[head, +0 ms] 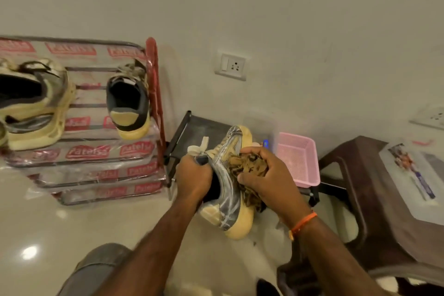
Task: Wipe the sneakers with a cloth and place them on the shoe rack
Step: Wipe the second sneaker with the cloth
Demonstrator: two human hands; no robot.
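Observation:
I hold a silver and cream sneaker [230, 202] in mid-air above the floor, toe pointing away from me. My left hand [193, 175] grips it at the tongue and collar. My right hand [266, 175] clutches a brown patterned cloth [249, 163] and presses it against the sneaker's right side. On the top shelf of the plastic-wrapped shoe rack [96, 151] at the left stand two more sneakers: one [131, 101] near the red right post, heel toward me, and a larger one [31, 106] at the far left edge.
A small black stand [189, 132] sits behind the held sneaker, with a pink plastic basket [298, 158] to its right. A dark brown stool [384, 199] with printed papers on it stands at the right. A wall socket [231, 66] is above. My knee [101, 269] shows below.

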